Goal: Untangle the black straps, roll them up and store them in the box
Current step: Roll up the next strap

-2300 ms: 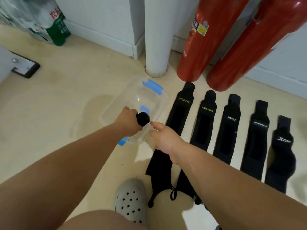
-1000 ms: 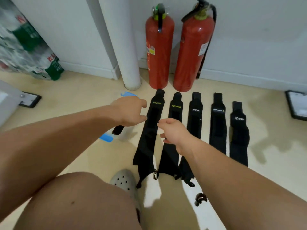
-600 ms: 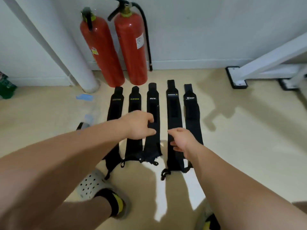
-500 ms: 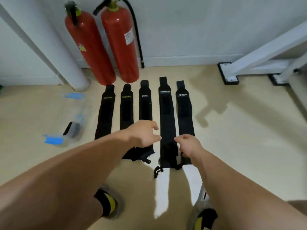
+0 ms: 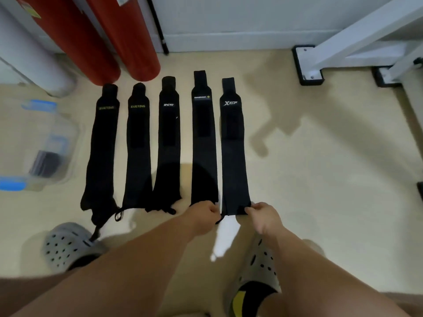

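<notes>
R hand (image 5: 263,216) pinches near-end corner of XTEP strap (image 5: 233,145), which lies flat on floor (image 5: 320,179). L hand (image 5: 202,217) curled just left of it, over 4th strap (image 5: 203,145) near end; can't tell what it grips. Well left of L hand: clear box (image 5: 71,143) w/ one rolled strap (image 5: 48,163) inside.

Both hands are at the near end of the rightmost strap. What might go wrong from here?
The right hand pinches the XTEP strap, but the left hand covers the end of the neighbouring strap and may drag it along.
The thin loop at the near end could snag in the roll.
The box lies beyond four straps, so a loose roll might unwind.
</notes>
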